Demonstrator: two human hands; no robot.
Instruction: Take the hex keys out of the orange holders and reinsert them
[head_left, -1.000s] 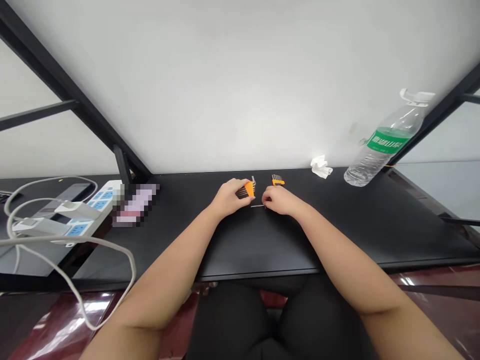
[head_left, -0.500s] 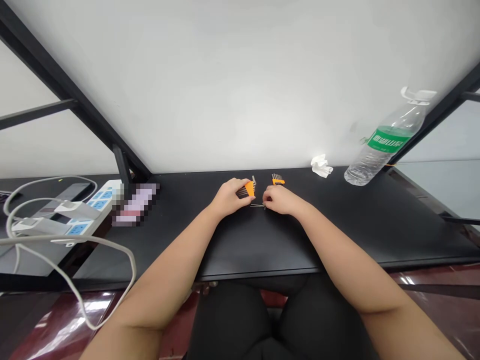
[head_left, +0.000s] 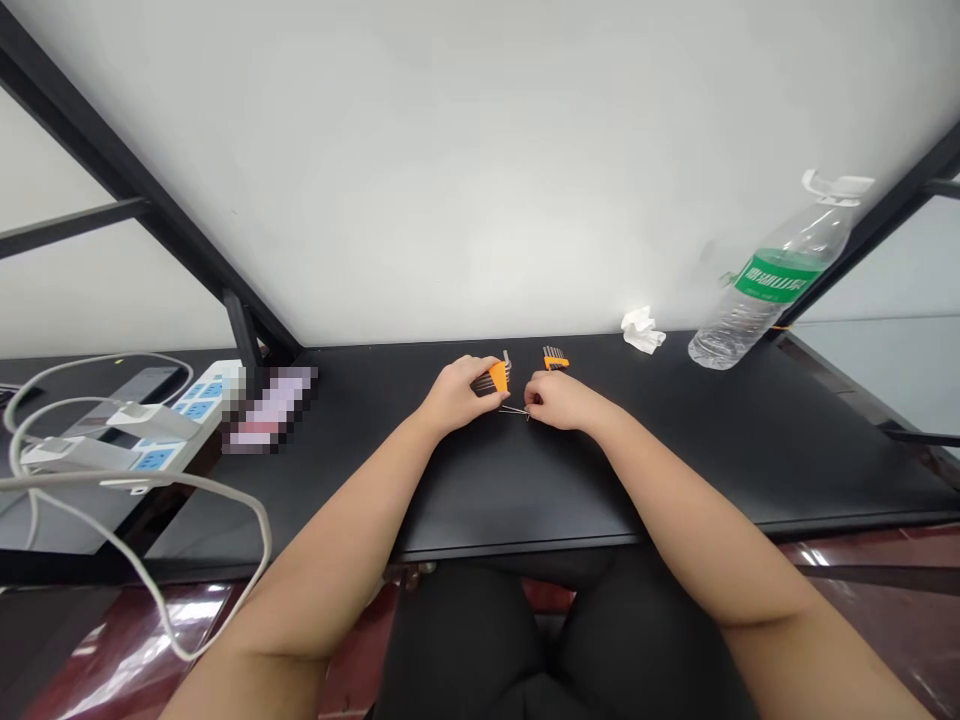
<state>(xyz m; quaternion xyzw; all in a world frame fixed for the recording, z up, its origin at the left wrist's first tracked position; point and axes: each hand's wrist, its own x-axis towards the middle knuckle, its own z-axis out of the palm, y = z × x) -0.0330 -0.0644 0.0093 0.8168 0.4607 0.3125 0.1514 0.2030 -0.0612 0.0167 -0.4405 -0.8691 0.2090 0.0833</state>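
My left hand (head_left: 459, 395) is closed round an orange holder (head_left: 499, 376) with several metal hex keys in it, their bent ends showing at its right side. Thin loose metal keys (head_left: 514, 409) lie between my two hands, just above the black tabletop. The fingertips of my right hand (head_left: 555, 400) pinch them at their right end. Behind my right hand rests a second orange holder (head_left: 556, 363), with several hex keys standing out of its far side.
A clear bottle with a green label (head_left: 776, 277) and a crumpled white tissue (head_left: 642, 331) are at the back right. On the left are a blurred-out item (head_left: 274, 405), a power strip (head_left: 199, 405) and white cables (head_left: 217, 484). A pale wall (head_left: 480, 180) rises behind the black table (head_left: 517, 500).
The thin metal keys between my hands have tilted and spread slightly apart at their left end. My right fingertips have shifted very slightly left. My left hand keeps its hold on the orange holder.
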